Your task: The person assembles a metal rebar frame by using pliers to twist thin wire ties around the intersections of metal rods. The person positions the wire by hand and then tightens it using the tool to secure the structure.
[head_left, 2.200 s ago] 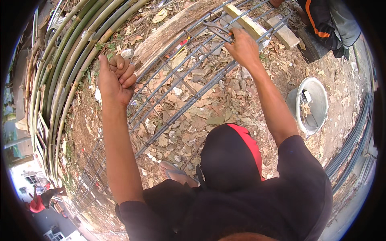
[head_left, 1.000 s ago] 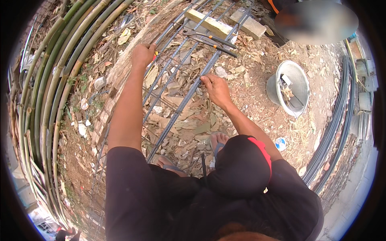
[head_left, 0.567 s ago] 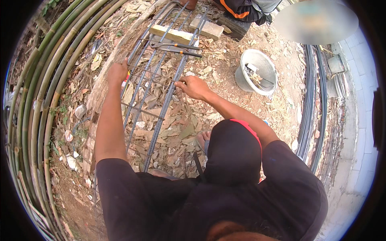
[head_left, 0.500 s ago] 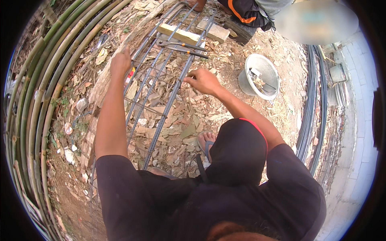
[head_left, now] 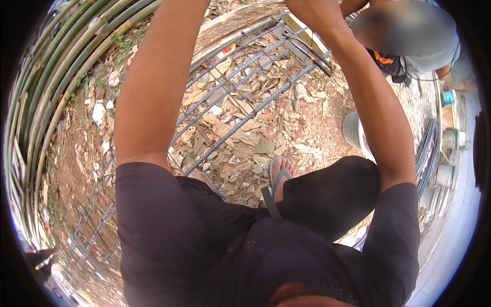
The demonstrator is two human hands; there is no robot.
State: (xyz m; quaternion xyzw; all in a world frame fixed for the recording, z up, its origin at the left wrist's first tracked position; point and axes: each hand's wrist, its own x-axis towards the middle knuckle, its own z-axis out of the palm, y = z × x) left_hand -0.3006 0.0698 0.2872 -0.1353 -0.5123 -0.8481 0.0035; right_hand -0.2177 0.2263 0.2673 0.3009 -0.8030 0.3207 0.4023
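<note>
1. The rebar cage (head_left: 240, 97) is the biggest thing here. It is made of long ribbed steel rods tied side by side. It lies on the ground, and its long way runs from the bottom left up to the top right, away from the person.
2. The bamboo poles (head_left: 56, 66) are smooth, green and round. They lie in a bundle to the left of the cage.
3. The dry leaves (head_left: 250, 138) are brown, flat and crinkly. They cover the dirt under and between the rods.
4. The left arm (head_left: 153, 87) goes straight up past the top edge. The left hand is out of view, so I cannot tell what it holds.
5. The right hand (head_left: 312, 10) is at the top edge, just above the far end of the cage. Only part of it shows, so I cannot tell how far its fingers are open. It looks like the nearer hand to the rods.
6. The sandal (head_left: 279, 176), on the person's foot, rests on the leaves beside the cage.
</note>
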